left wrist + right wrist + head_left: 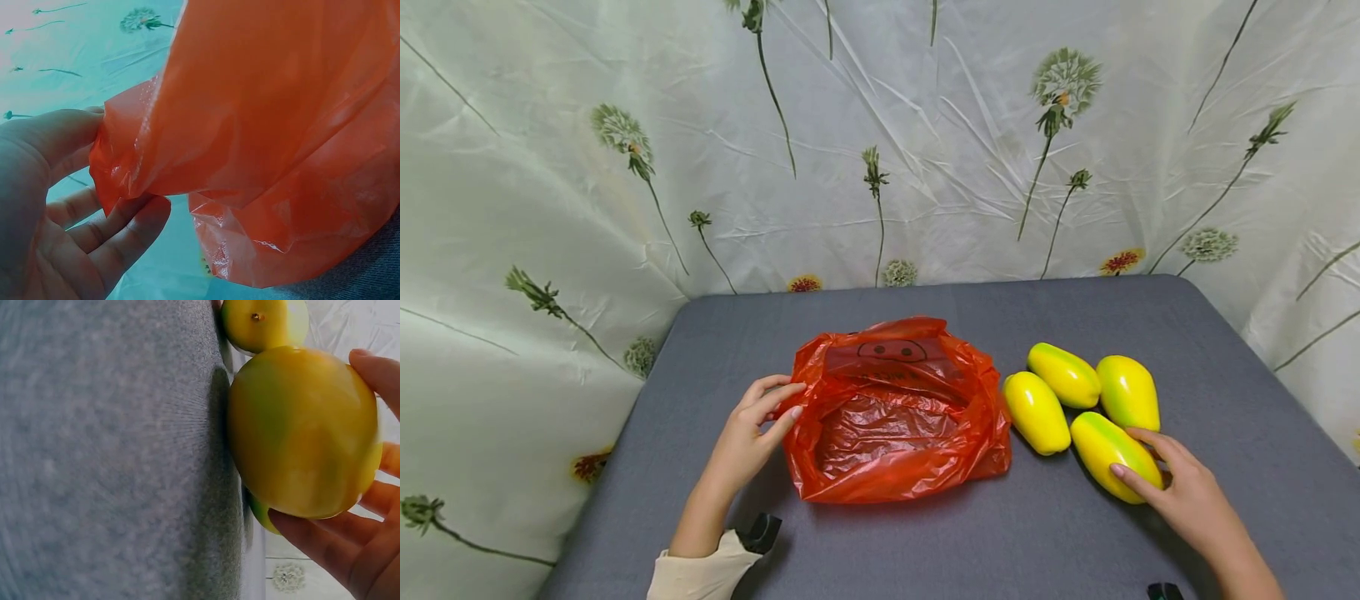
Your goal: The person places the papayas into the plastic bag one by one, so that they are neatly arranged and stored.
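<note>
Bag [902, 485] pinched at left rim by left hand [751, 437]; right hand [1187, 490] right of it, fingers curled round yellow fruit [1108, 454].

My left grip [748, 435] angles forward and to the right at the end of my slanting left forearm [698, 518], thumb below the bent fingers, pinching. My right grip [1189, 487] sits a little lower, well apart from it, my right forearm [1247, 565] slanting forward and leftward, thumb and fingers spread wide and curved in a clasp.
</note>
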Demonstrator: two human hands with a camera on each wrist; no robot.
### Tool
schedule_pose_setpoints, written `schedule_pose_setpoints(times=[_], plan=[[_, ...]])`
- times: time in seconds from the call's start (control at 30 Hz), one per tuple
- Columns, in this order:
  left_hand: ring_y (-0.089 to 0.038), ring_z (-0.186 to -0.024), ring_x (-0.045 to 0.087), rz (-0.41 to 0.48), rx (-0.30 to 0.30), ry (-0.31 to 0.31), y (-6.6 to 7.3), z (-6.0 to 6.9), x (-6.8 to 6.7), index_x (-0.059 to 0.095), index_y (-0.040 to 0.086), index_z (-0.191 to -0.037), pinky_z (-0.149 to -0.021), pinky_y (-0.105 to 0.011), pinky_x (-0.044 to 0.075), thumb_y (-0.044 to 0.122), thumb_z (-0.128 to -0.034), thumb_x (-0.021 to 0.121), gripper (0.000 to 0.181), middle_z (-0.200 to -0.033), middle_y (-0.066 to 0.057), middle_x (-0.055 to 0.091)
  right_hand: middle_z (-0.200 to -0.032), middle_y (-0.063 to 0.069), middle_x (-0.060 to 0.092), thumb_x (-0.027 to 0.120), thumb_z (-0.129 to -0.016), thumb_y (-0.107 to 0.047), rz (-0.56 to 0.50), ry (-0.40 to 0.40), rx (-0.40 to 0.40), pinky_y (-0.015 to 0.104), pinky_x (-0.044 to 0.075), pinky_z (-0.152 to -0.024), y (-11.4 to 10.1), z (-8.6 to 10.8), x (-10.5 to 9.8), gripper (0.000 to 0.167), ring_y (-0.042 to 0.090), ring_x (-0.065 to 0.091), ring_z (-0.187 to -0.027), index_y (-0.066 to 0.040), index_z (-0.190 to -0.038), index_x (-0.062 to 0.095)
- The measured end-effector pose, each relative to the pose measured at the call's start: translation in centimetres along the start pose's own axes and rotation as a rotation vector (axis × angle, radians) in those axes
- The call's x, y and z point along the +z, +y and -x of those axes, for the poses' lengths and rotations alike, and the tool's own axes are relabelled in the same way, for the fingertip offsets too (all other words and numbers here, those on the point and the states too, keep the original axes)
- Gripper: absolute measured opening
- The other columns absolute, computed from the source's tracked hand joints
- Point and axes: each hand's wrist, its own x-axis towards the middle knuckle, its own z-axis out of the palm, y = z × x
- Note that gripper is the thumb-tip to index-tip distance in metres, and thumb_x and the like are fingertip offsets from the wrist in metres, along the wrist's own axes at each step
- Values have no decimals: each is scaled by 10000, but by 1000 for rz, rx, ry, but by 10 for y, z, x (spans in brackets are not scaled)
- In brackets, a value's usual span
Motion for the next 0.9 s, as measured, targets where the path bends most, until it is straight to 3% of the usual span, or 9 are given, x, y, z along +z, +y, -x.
schedule_pose_setpoints(times=[0.07, 0.17, 0.3, 0.53, 0.7, 0.9], plan=[[-151, -961, 519, 0, 1, 0, 0, 0, 0, 628, 103, -1121, -739, -257, 492, 89, -802, 675, 323, -1175, -44, 491, -1073, 186, 516, 749, -736, -241, -9, 41, -24, 161, 428, -600, 1, 0, -1, 515, 231, 486, -893, -28, -1148, 526], [-153, -970, 516, 0, -2, -2, 1, 0, 0, 628, 102, -1121, -744, -255, 491, 90, -803, 674, 322, -1175, -44, 491, -1063, 168, 528, 761, -721, -222, -23, 76, -41, 64, 372, -612, 1, 1, -2, 508, 174, 464, -870, -26, -1134, 539], [-156, -972, 515, 0, -11, -7, 2, 0, 0, 627, 100, -1123, -747, -250, 489, 95, -806, 671, 319, -1176, -46, 489, -1046, 151, 536, 772, -707, -206, -30, 104, -47, 50, 366, -615, 0, 1, -2, 509, 107, 449, -863, -21, -1124, 546], [-154, -966, 518, -7, -10, -4, 2, 0, 0, 628, 98, -1118, -740, -258, 492, 92, -804, 673, 318, -1177, -53, 490, -1027, 133, 539, 793, -679, -184, -42, 151, -69, 30, 342, -631, -4, -3, -5, 526, 143, 453, -876, -11, -1114, 553], [-158, -964, 520, -9, -6, -4, 3, 0, -1, 630, 99, -1115, -737, -265, 495, 95, -802, 676, 317, -1173, -57, 492, -1003, 83, 543, 817, -622, -93, -98, 220, -141, 16, 326, -672, -8, -7, -9, 547, -40, 402, -889, -25, -1106, 573], [-155, -971, 515, -7, -13, -3, 2, 0, -1, 628, 105, -1121, -742, -260, 492, 105, -807, 672, 317, -1182, -48, 488, -1024, 69, 535, 834, -562, -31, -115, 255, -235, 17, 315, -719, -24, -15, -18, 620, -57, 397, -918, -12, -1124, 572]])
